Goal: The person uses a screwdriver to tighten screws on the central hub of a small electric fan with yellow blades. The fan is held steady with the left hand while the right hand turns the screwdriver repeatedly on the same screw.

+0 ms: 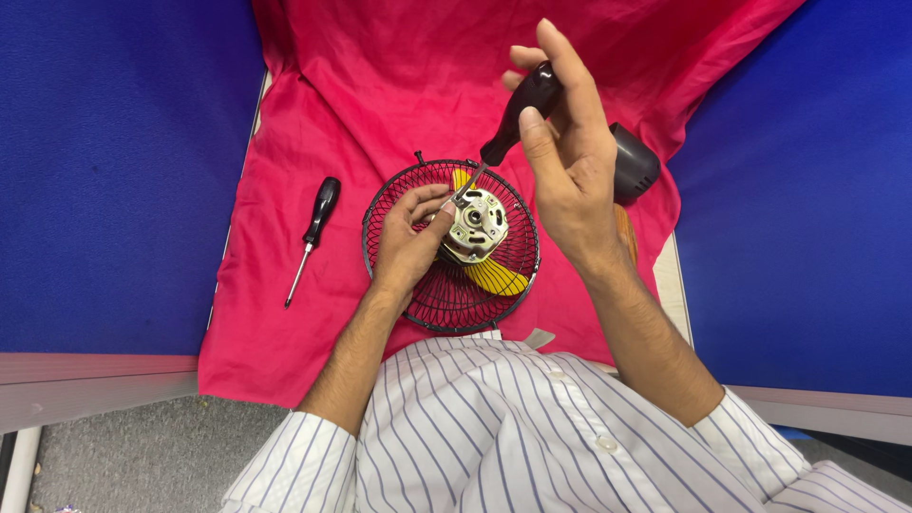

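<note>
A round black wire fan guard (446,304) lies on a red cloth (313,313), with yellow blades (499,277) showing behind it. A metal fan motor (477,224) sits at the guard's centre. My left hand (407,245) rests on the guard and grips the motor's left side. My right hand (566,157) holds a black-handled screwdriver (521,112) slanted down, its tip touching the motor's upper left edge.
A second black-handled screwdriver (312,236) lies on the cloth left of the guard. A black rounded motor cover (635,163) sits behind my right hand. Blue partition walls (114,171) stand on both sides. My striped shirt fills the lower frame.
</note>
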